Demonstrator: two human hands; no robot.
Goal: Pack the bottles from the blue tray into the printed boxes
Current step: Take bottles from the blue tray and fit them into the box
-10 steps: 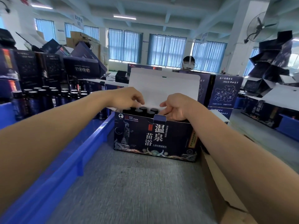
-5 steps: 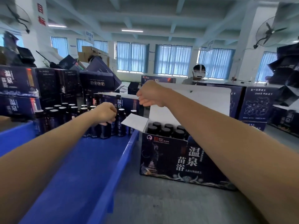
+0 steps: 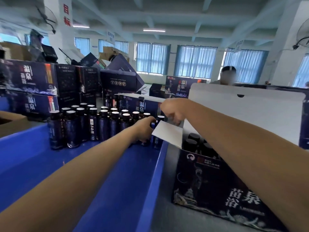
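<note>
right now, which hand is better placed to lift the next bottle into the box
Left: the left hand grips a bottle in the tray; the right hand is up by the box.

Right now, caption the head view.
Left hand grips a bottle in the blue tray; right hand hovers by the open printed box.

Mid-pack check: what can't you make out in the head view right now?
All head view.
- Left hand: its grip on any bottle is hidden behind its own back and the white flap.
- Right hand: motion-blurred, finger state unclear.
- Printed box: bottle count inside, hidden by the right forearm.
- Tray bottles: label text too small.
</note>
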